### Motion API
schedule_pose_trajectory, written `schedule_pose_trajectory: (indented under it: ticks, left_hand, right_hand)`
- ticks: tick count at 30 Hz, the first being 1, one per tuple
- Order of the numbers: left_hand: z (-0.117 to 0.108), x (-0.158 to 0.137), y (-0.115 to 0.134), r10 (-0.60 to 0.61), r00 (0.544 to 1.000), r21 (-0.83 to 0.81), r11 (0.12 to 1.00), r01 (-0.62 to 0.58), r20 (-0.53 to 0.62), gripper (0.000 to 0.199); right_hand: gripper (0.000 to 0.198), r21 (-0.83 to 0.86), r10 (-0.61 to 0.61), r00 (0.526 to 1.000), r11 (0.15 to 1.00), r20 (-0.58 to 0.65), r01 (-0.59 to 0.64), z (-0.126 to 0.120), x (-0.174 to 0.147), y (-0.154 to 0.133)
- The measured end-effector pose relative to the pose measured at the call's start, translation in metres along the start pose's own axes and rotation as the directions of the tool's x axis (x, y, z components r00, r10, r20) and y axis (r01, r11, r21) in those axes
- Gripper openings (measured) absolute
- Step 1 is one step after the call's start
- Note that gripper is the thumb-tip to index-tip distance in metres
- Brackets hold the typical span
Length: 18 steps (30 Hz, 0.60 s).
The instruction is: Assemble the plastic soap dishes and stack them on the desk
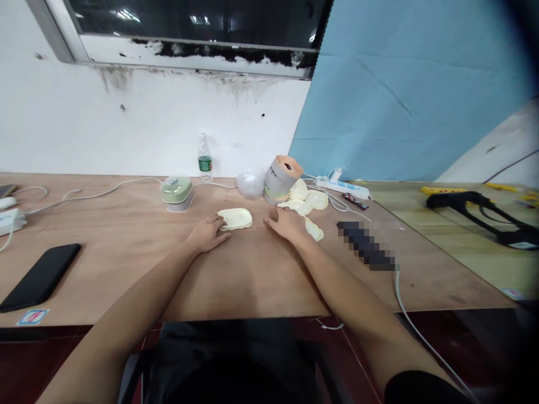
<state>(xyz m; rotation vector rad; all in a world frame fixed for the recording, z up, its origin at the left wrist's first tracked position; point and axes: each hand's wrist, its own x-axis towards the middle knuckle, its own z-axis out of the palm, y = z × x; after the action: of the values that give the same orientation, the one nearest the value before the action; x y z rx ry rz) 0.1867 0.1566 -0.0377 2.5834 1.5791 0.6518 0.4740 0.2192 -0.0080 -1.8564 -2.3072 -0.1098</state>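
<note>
My left hand (208,233) rests palm down on the table, fingers apart, with fingertips at the left edge of a flat, cream-coloured, rounded piece (236,218). That piece looks like a thin dough sheet; I cannot tell its material. My right hand (289,223) lies to the right, low over the table, thumb apart from the fingers and nothing visibly held. Partly behind it are several similar flat pieces (317,200), some overlapping. A grey cylindrical container (277,180) with a peach-coloured rim leans just beyond the right hand.
A green-and-grey box (177,193), a bottle (204,160) and a clear bowl (250,184) stand toward the wall. A black phone (40,276) lies left. A power strip (345,187), white cables and a pixelated dark object (365,244) are right. A black frame-like object (480,210) lies far right.
</note>
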Motion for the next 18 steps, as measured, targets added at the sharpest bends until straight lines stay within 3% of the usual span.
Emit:
schedule_pose_trajectory:
  ticks: [7,15,18]
  left_hand:
    - [-0.010,-0.005,-0.003,-0.086,0.996,-0.117,0.990,0.084,-0.014,0.042]
    - [-0.006,-0.005,-0.006,-0.075,0.997,-0.141,0.987,0.073,-0.013,0.047]
    - [-0.006,-0.004,-0.008,-0.069,0.997,-0.131,0.989,0.064,-0.033,0.054]
  right_hand:
    - [0.039,-0.039,-0.147,0.989,0.989,-0.034,0.146,-0.002,-0.015,-0.026]
    - [0.030,-0.045,-0.161,0.986,0.986,-0.030,0.160,-0.005,-0.017,-0.029]
    - [0.034,-0.010,-0.161,0.982,0.987,-0.094,0.160,-0.010,-0.010,-0.033]
